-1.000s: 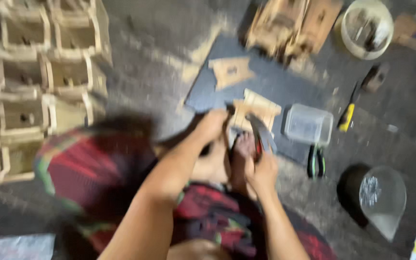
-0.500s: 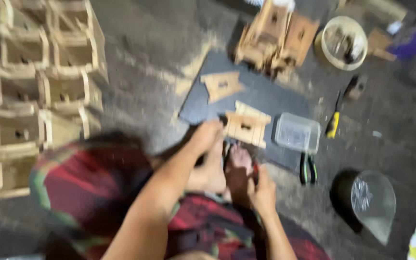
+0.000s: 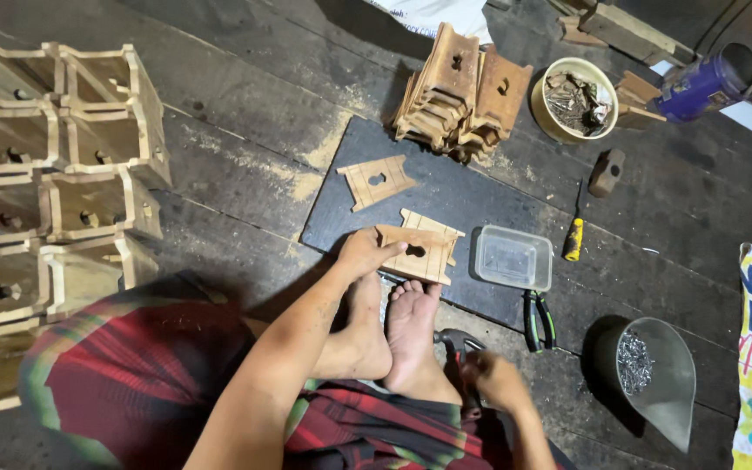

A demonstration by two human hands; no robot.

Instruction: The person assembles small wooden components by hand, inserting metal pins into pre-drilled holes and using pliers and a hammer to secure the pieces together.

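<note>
**Wooden panels half-joined on the dark board**

Wooden panels (image 3: 418,248), two shaped pieces with a hole in each, stood joined at the near edge of the dark board (image 3: 341,218), just in front of your bare feet (image 3: 393,335). Along the floor's left edge you had a big stack of finished open boxes (image 3: 54,174), so much of the work looked done. At the board's far edge a pile of uncut-looking panels (image 3: 463,91) waited, and one loose panel (image 3: 377,180) lay flat between that pile and your piece, so plenty seemed left.

Your left hand (image 3: 365,252) pressed closed on the near-left corner of the upright panel, steadying it. Your right hand (image 3: 498,383) was wrapped around a hammer (image 3: 456,341) beside your right foot, well off the board.

Smaller things sat to the right: a grey scoop of nails (image 3: 646,374), a clear plastic tub (image 3: 513,258) on the board's right edge, pliers (image 3: 539,320), and a yellow-handled screwdriver (image 3: 574,238).
</note>
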